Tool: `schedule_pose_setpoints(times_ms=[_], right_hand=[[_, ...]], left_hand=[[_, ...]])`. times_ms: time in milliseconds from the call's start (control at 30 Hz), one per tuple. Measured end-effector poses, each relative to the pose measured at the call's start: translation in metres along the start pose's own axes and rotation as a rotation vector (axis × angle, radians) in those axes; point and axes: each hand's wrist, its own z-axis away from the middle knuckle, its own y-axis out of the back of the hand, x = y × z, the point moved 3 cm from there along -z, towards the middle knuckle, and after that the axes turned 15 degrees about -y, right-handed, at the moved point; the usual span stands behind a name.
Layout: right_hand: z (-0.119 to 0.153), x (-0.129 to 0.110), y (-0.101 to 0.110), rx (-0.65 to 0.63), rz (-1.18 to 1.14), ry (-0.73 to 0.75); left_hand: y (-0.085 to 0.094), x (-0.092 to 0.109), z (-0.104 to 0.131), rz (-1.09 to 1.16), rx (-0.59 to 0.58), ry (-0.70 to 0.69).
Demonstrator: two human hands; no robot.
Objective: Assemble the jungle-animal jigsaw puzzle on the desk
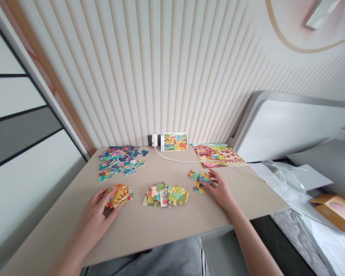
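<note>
The left hand (pixel 96 211) is near the front-left part of the table (pixel 149 237), half curled, with its fingers along one side and its thumb along the other of a stack of orange and yellow puzzle pieces (pixel 121 196), which it has hold of. The right hand (pixel 220 188) reaches in over the right side of the table, partly open, its thumb and fingertips at a small cluster of puzzle pieces (pixel 195 175) (a greyish one lies right by the thumb). Whether it grips that piece or only touches it, I cannot tell.

Between the hands, a little nearer the front edge, lies a loose heap of green, cream and yellow pieces (pixel 166 195), overlapping one another. Toward the far-left corner spreads a larger pile of purple, blue and teal pieces (pixel 119 159), a few at its near side showing orange and green.

At the middle of the far edge, a picture card (pixel 174 142) with animals on it stands upright against the ribbed wall (pixel 137 69). Just beside its left side is a white plug (pixel 154 140), from which a white cable (pixel 172 159) runs to the right, across a farm picture (pixel 215 155) lying flat by the far-right corner.
</note>
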Motion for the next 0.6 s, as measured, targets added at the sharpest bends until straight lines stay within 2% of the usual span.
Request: schedule_pose_setpoints(times_ms=[100, 167, 333, 467, 600], right_hand=[[0.008, -0.013, -0.004, -0.127, 0.076, 0.124], [0.012, -0.016, -0.005, -0.159, 0.181, 0.160], [0.020, -0.008, -0.004, -0.162, 0.315, 0.184], [0.025, 0.000, -0.003, -0.132, 0.315, 0.176], [0.030, -0.004, -0.002, -0.146, 0.317, 0.187]], left_hand=[[0.001, 0.011, -0.004, -0.059, -0.031, -0.001], [0.005, 0.020, -0.007, -0.076, -0.021, -0.008], [0.019, 0.043, -0.014, 0.017, 0.093, -0.142], [0.020, 0.055, -0.015, 0.072, 0.023, -0.257], [0.017, 0.059, -0.016, 0.047, -0.020, -0.311]])
